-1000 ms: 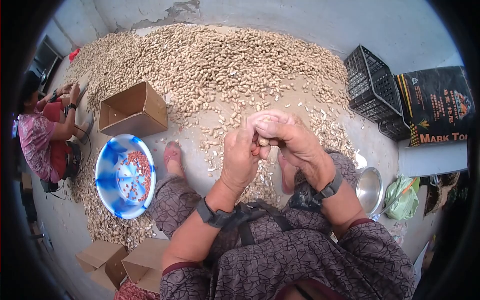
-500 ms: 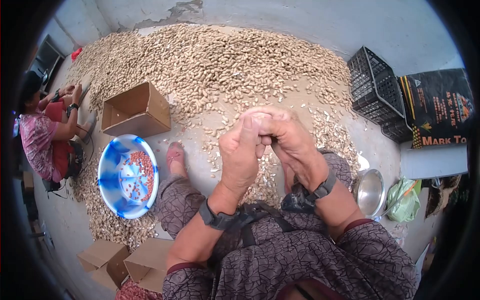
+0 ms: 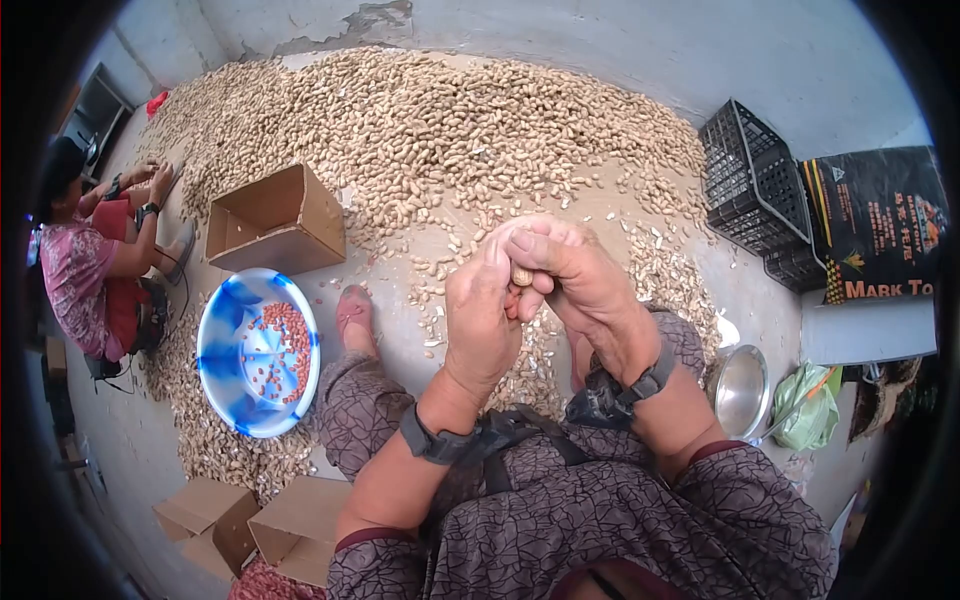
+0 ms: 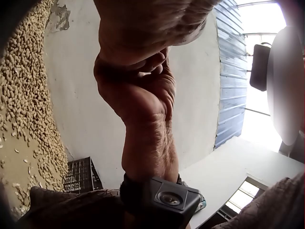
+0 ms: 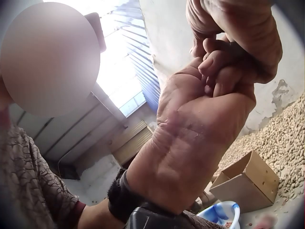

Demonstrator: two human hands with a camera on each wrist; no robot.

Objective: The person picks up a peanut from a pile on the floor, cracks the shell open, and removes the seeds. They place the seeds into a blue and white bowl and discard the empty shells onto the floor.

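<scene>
Both hands meet in front of the lap in the head view. An unshelled peanut (image 3: pixel 521 276) shows between their fingertips, pinched by my right hand (image 3: pixel 592 285), its thumb laid along the pod. Curled fingers of my left hand (image 3: pixel 478 318) hold reddish peanut kernels (image 3: pixel 513 303) just below the pod. In the right wrist view a kernel (image 5: pixel 208 89) lies in the left palm under the bent fingers. The left wrist view shows the hands from below, with the pod hidden.
A wide heap of peanuts (image 3: pixel 430 120) covers the floor ahead. To the left stand a cardboard box (image 3: pixel 275 225) and a blue-and-white basin (image 3: pixel 212 355) containing kernels. A black crate (image 3: pixel 755 190) and a metal bowl (image 3: pixel 740 390) are at right. Another person (image 3: pixel 85 260) sits far left.
Half a second ago the thumbs were together and covered the pod; now the right thumb has shifted and the peanut and red kernels show again. The hands stay in about the same place.
</scene>
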